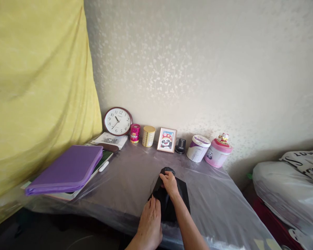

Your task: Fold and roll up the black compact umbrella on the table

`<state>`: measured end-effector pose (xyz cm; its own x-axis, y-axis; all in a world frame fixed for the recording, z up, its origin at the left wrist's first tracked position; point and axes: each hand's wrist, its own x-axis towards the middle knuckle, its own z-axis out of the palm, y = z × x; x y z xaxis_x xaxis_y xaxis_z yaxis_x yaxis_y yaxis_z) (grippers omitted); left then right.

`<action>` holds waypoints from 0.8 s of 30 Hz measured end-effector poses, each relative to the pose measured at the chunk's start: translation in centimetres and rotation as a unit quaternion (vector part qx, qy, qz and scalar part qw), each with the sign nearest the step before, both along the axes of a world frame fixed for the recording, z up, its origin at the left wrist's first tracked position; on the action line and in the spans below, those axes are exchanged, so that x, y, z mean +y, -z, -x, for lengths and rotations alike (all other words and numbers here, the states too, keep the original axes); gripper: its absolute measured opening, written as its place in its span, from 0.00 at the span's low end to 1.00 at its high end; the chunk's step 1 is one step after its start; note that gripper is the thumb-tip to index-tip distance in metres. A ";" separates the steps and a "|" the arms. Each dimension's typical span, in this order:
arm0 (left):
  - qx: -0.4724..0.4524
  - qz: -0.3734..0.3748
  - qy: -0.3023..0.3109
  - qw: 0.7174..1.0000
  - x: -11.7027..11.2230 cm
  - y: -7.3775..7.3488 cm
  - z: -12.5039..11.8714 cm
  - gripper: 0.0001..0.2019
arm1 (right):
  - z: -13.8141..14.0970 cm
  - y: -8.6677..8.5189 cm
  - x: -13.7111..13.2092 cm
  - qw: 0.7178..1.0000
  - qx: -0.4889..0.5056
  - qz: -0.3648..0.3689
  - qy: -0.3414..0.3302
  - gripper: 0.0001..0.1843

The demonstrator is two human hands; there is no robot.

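A black cloth-like item (169,199) lies on the plastic-covered table (130,180) just in front of me. My right hand (169,183) is closed on its upper part, pinching a bunched fold near the far end. My left hand (150,222) rests on the near left edge of the black item, fingers pressed together against it. Whether the black item is a bag or a garment I cannot make out.
A purple folder (67,170) lies on papers at the left. Along the wall stand a clock (118,121), a red tin (135,133), a yellow tin (148,135), a framed panda picture (167,140), a white tub (198,148) and a pink tub (218,153). Bedding (284,194) is at right.
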<state>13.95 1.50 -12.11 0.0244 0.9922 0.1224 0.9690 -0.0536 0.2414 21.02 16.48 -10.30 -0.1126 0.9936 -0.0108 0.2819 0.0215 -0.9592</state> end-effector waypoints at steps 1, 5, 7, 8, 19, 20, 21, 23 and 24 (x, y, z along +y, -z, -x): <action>0.003 0.021 -0.002 1.000 -0.1 -0.5 0.1 0.39 | 0.0 0.1 0.1 1.000 -0.008 -0.003 -0.004 0.09; 0.031 0.064 -0.010 0.997 -1.2 -1.9 0.7 0.36 | 0.1 0.2 0.1 0.997 -0.059 -0.020 -0.045 0.07; 0.041 0.039 -0.002 0.998 -1.6 -2.5 1.0 0.31 | 0.2 0.0 -0.1 0.992 -0.086 -0.043 -0.080 0.06; 0.042 0.019 0.011 0.999 -1.7 -2.8 1.0 0.28 | 0.2 -0.2 -0.2 0.989 -0.096 -0.058 -0.097 0.05; 0.034 0.064 0.026 0.997 0.6 -3.0 0.3 0.41 | -0.6 -3.1 -3.8 0.929 -0.110 -0.174 -0.306 0.11; 0.033 0.066 0.027 0.997 0.6 -2.6 0.3 0.41 | -1.0 -3.1 -4.4 0.924 -0.077 -0.189 -0.322 0.10; 0.029 0.061 0.031 0.997 0.6 -2.2 0.4 0.42 | -1.3 -3.1 -4.9 0.921 -0.047 -0.209 -0.326 0.09; 0.015 0.047 0.038 0.998 0.6 -1.5 0.4 0.43 | -2.1 -2.9 -5.7 0.913 -0.022 -0.270 -0.306 0.10; 0.007 0.042 0.044 0.998 0.6 -1.3 0.4 0.44 | -2.5 -2.7 -5.8 0.908 -0.029 -0.302 -0.290 0.11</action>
